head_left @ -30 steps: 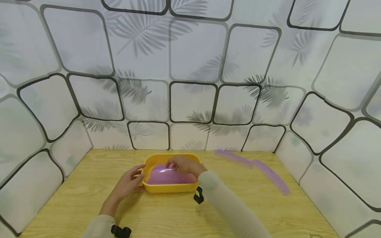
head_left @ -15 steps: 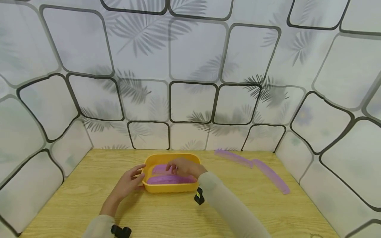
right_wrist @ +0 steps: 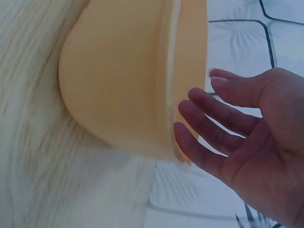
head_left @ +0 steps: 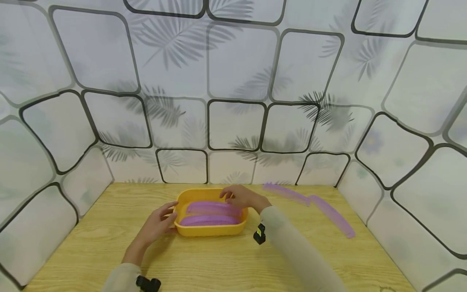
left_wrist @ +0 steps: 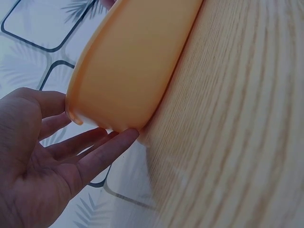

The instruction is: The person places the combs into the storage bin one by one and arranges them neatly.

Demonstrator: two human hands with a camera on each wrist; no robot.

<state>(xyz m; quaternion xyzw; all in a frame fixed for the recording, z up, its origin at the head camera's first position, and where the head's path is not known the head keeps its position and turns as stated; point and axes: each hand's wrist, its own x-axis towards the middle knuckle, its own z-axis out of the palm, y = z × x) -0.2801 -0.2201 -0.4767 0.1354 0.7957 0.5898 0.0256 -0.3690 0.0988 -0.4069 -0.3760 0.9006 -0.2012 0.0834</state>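
Observation:
A yellow plastic basin (head_left: 209,231) stands on the table and holds two purple combs. The front comb (head_left: 209,220) and the back comb (head_left: 208,208) lie side by side, roughly parallel. My left hand (head_left: 158,223) touches the basin's left end; in the left wrist view its fingertips (left_wrist: 130,135) rest against the outer wall and rim. Over the basin's right back rim hovers my right hand (head_left: 240,197), its fingers loosely bent with nothing between them. In the right wrist view that hand (right_wrist: 242,130) is beside the basin's rim.
Two more purple combs lie on the wooden table (head_left: 204,263) right of the basin: one (head_left: 286,194) near the back wall, another (head_left: 332,217) slanting toward the front right. Patterned fabric walls (head_left: 233,125) enclose the back and both sides.
The back comb has come down flat inside the basin and my right hand has let go of it. That hand has moved right and up to the rim. My left hand stays put.

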